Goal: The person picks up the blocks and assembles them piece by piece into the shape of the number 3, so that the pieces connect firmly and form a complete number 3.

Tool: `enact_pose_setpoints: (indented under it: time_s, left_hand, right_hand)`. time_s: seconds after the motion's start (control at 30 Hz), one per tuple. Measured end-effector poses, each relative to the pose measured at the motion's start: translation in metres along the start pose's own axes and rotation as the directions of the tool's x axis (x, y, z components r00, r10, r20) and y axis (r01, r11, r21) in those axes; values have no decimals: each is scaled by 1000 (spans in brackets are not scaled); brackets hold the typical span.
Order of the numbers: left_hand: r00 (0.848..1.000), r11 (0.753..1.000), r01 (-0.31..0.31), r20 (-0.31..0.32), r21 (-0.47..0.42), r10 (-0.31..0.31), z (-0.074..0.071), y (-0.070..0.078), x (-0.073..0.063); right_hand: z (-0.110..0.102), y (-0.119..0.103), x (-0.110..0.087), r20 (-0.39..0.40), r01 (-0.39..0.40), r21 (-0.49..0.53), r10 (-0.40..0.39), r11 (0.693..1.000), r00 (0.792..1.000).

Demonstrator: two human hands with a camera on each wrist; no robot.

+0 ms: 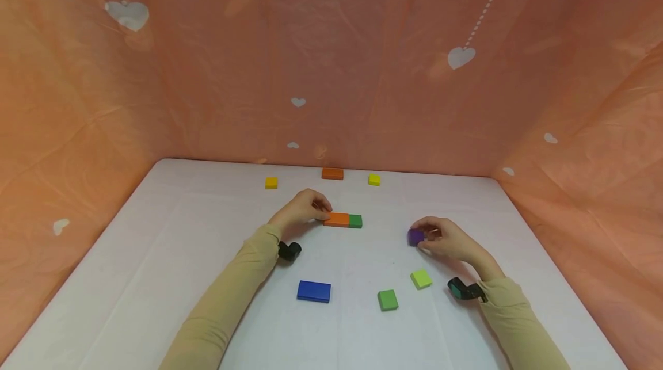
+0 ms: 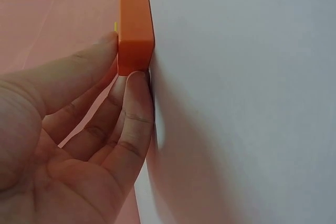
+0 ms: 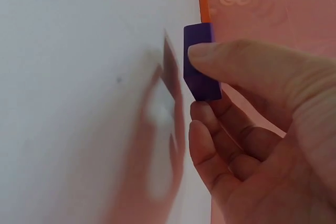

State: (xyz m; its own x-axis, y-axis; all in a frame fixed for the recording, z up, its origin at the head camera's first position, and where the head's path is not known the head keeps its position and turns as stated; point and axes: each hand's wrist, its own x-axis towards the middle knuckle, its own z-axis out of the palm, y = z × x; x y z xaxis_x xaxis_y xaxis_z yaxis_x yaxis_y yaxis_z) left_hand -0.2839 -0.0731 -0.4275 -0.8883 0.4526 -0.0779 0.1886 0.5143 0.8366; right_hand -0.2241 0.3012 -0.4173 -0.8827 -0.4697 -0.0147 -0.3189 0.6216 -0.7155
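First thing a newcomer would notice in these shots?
Probably the purple block, pinched in the right hand above the right part of the white table. Next, mid-table, the bright orange block, its left end gripped by the left hand, with a green block at its right end. Behind and on both sides hangs the orange cloth with white hearts.

Each of the 9 blocks is a plain single colour: the orange block (image 1: pixel 336 220), dark green block (image 1: pixel 355 221), purple block (image 1: pixel 416 237), blue block (image 1: pixel 313 292), mid-green block (image 1: pixel 387 300), lime block (image 1: pixel 420 279), amber block (image 1: pixel 271 183), rust-orange block (image 1: pixel 332 174) and bright yellow block (image 1: pixel 374 179). The counter (image 1: pixel 233 197) is white, the sleeves (image 1: pixel 228 292) plain tan. The left wrist camera (image 1: pixel 290 251) is black; the right wrist camera (image 1: pixel 472 292) is black with teal. White hearts and 2 strings of white dots pattern the orange-pink cloth (image 1: pixel 331 59).
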Motion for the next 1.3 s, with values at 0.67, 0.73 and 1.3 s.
enact_pose_setpoints:
  time_s: [0.67, 0.73, 1.3]
  left_hand:
    - [1000, 1000, -11, -2, 0, 11, 0, 0, 1]
    - [1000, 1000, -13, -1, 0, 13, 0, 0, 1]
    - [1000, 1000, -24, 3, -8, 24, -1, -2, 3]
  right_hand:
    - [1, -25, 37, 23, 108, 16, -108, 994, 994]
    - [1, -26, 40, 27, 117, 13, -118, 993, 993]
    - [7, -36, 68, 56, 135, 0, -135, 991, 989]
